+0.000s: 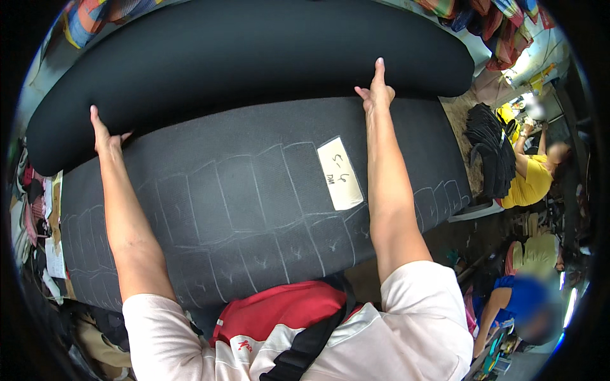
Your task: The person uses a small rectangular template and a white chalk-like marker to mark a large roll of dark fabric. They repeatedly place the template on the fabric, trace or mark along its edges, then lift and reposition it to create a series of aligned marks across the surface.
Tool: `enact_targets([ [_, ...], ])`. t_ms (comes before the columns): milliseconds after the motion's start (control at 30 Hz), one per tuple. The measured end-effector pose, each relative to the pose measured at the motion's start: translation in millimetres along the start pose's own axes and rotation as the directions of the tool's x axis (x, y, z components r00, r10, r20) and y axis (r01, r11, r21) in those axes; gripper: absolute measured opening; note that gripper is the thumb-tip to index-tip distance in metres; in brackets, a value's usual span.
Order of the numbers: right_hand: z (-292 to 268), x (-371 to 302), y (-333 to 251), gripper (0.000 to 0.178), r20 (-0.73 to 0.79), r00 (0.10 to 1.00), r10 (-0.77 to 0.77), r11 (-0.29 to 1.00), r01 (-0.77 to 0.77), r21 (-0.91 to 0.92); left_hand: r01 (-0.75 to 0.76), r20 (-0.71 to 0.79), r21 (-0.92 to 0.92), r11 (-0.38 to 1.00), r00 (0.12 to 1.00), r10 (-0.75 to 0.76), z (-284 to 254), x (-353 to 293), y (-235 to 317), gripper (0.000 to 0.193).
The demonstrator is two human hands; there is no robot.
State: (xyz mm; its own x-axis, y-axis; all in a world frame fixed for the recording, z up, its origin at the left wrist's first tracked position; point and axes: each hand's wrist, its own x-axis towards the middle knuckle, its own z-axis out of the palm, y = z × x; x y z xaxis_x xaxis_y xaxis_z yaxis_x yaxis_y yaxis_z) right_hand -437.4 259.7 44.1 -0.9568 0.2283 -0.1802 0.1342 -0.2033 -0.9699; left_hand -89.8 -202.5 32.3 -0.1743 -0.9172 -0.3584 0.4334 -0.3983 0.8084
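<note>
View: head, looking down over both outstretched bare arms
Black roll (254,54): long, thick, smooth, bowed by the lens; lies across the far side, its near edge resting along the marked cloth (238,190)
Left hand (109,136): at the roll's near edge, toward its left end; one digit pointing up against the black, another out to the right, the two spread wide; remaining fingers hard to make out
Right hand (379,95): at the same edge, right of the roll's middle; one digit straight up on the black, another jutting left, likewise spread; whether the rest curl under, cannot tell
Marked cloth: dark grey, flat between roll and wearer, pale chalk outlines in rows of near-rectangular shapes, more of them at the right end
Card (340,173): cream, oblong, dark handwriting, lying on the cloth between the forearms, nearer the right one
Surface (457,117): bare brownish strip showing past the cloth's right end
Black pieces (492,152): a layered pile on that strip
Co-workers: one in a yellow top (532,181) beyond the pile, another in a blue top (505,298) lower right
Upper corners: multicoloured bundles (508,32), some plaid
</note>
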Motion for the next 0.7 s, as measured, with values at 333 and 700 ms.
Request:
enact_targets([
  [333,6,-43,26,0.097,0.292,0.955,-0.042,0.997,0.058,-0.047,0.036,0.010,0.046,0.998,0.999,-0.037,-60,60,29,0.131],
  [700,-66,-127,45,0.102,0.971,0.211,0.111,0.243,0.942,-0.232,-0.991,0.852,0.114,-0.068,0.133,-0.506,-75,-305,-142,0.085],
])
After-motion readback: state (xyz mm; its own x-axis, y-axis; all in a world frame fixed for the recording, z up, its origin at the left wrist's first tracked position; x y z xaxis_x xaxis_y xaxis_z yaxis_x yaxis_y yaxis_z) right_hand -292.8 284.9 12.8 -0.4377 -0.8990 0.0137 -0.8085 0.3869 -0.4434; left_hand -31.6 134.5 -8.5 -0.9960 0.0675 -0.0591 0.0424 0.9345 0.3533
